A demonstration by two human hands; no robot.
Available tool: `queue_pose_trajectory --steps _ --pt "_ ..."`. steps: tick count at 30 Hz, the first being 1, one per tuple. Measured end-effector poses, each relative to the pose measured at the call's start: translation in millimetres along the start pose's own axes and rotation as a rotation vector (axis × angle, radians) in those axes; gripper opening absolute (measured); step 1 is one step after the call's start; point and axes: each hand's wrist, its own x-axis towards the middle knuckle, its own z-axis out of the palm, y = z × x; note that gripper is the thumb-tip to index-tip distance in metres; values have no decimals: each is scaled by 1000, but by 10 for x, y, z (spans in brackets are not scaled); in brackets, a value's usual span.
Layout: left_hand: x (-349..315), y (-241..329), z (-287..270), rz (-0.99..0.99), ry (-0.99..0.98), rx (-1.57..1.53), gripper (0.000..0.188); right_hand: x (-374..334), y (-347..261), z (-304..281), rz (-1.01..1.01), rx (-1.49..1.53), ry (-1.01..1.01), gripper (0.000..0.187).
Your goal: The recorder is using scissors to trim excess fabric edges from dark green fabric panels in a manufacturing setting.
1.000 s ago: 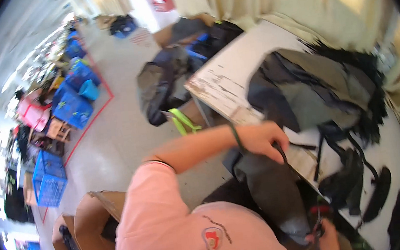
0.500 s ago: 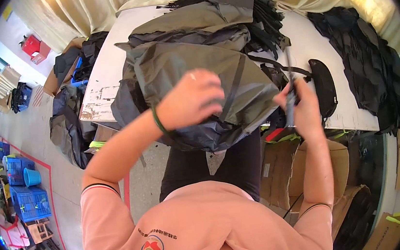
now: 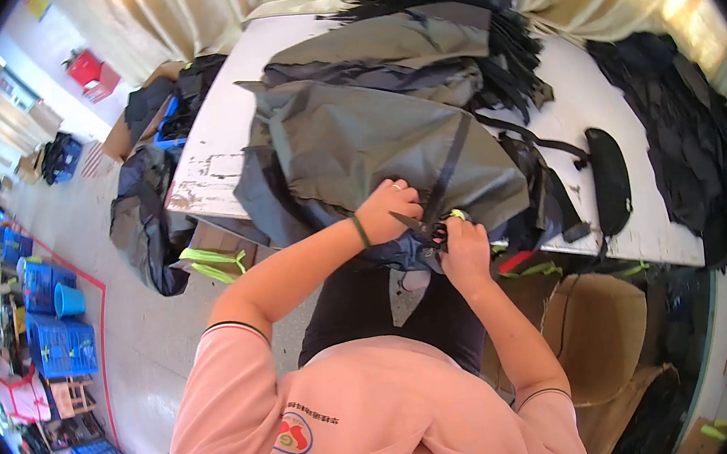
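A large dark grey fabric piece (image 3: pixel 353 130), perhaps a bag body, lies crumpled over the near edge of the white table. A black strip runs down its right part. My left hand (image 3: pixel 390 202) rests at its near edge, fingers bent and closed on the cloth. In my right hand (image 3: pixel 466 253) is a pair of dark scissors (image 3: pixel 415 224), the blades pointing left toward my left hand. A bit of yellow-green cord (image 3: pixel 457 214) shows beside the right fingers. The scissors' handles are partly covered by that hand.
Black strips (image 3: pixel 513 52) are heaped behind the fabric on the white table (image 3: pixel 209 146). A black padded piece (image 3: pixel 610 179) with a strap lies to the right, near a pile of black cut pieces (image 3: pixel 682 140). Cardboard boxes (image 3: pixel 601 335) stand below; blue crates (image 3: pixel 61 343) line the left.
My right hand has brought the scissors left and down from the fabric's right side to its near edge. My left hand has come down onto the cloth beside them.
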Motion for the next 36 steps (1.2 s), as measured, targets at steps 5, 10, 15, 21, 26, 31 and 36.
queue_pose_trajectory --steps 5,10,15,21,26,31,36 --pt "-119 -22 61 -118 12 -119 14 9 79 135 19 24 -38 37" --pt "-220 77 -77 -186 88 -262 30 -14 222 6 296 344 -118 37" --pt "-165 170 -242 -91 157 -272 36 207 78 -403 464 1051 -208 24" --pt "46 155 -438 -210 -32 -742 15 191 108 -555 486 988 -172 23" --pt "73 231 -464 -359 -168 -1180 18 168 73 -559 511 1015 -178 22" --pt "79 279 -398 -460 -173 -1196 18 149 69 -621 521 835 -207 26" --pt "42 260 -399 -546 -161 -1297 17 180 146 -1110 186 177 -209 51"
